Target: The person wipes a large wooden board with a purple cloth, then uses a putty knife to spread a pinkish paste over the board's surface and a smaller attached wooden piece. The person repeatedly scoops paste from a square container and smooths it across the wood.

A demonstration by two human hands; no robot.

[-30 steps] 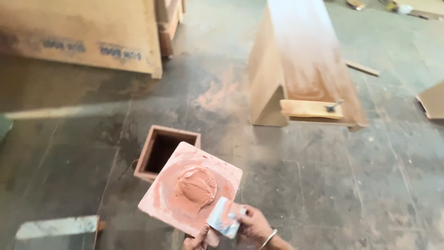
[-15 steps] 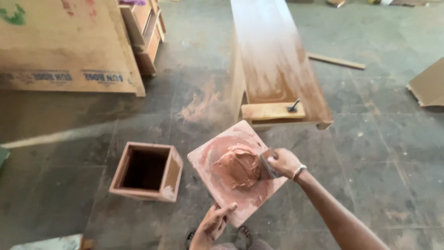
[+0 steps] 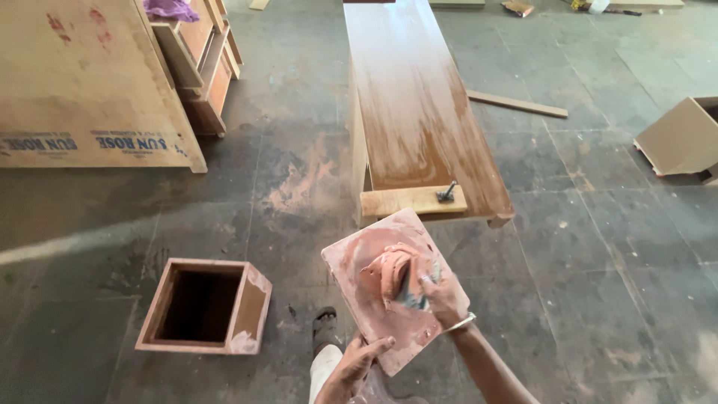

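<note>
My left hand [image 3: 350,368] holds the near edge of a square board [image 3: 357,290] smeared with reddish-brown putty. A lump of the putty [image 3: 387,271] sits in the board's middle. My right hand [image 3: 443,296] grips a small metal scraper [image 3: 416,292] and presses its blade against the putty lump. Just beyond the board stands a long wooden panel [image 3: 415,112] with a pale streaked coat on top, and a small wood block [image 3: 411,200] with a metal fitting at its near end.
An open wooden box [image 3: 202,307] rests on the stone floor to the left. Large plywood sheets [image 3: 82,82] and stacked drawers [image 3: 202,60] stand at the far left. A wood strip [image 3: 516,105] and a cardboard-coloured box [image 3: 680,138] lie to the right. My foot [image 3: 324,329] shows below.
The view has shifted and the board now sits nearer the long panel. My right hand moved from the board's near corner up onto the putty lump with the scraper.
</note>
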